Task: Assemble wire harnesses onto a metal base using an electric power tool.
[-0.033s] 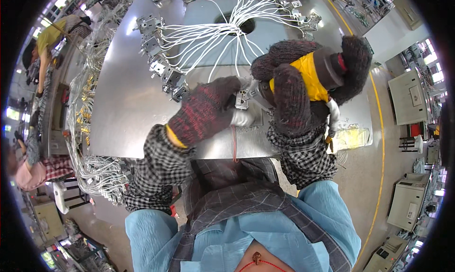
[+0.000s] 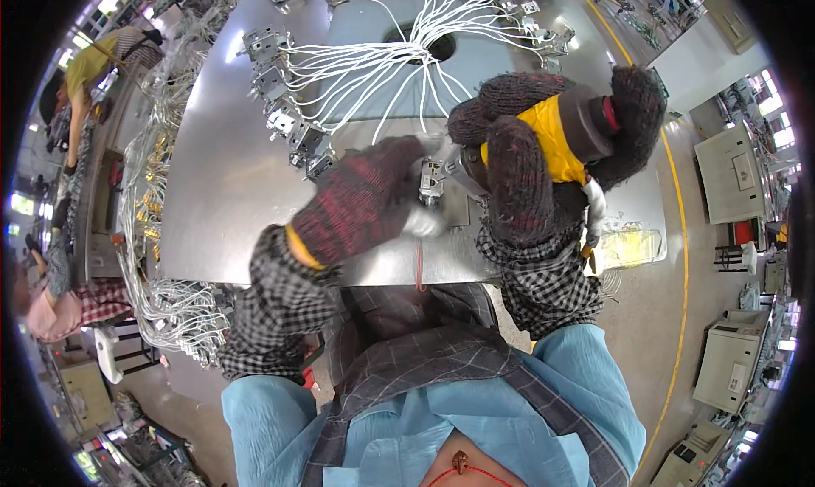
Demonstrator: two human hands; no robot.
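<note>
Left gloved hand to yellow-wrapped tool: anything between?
Yes: in the head view, a small metal fitting sits between the left gloved hand and the yellow-wrapped tool.

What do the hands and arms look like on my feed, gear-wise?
The left hand wears a dark knit glove flecked with red, yellow-edged at the wrist; the right hand, a dark knit glove. Both forearms have black-and-white checked oversleeves; above them, light blue sleeves.

The left hand [image 2: 361, 198] and right hand [image 2: 522, 177] are viewed closely from above, from the wearer's head, facing downward; the table [image 2: 221, 224] is shown beyond, the apron [image 2: 424, 360] near.
</note>
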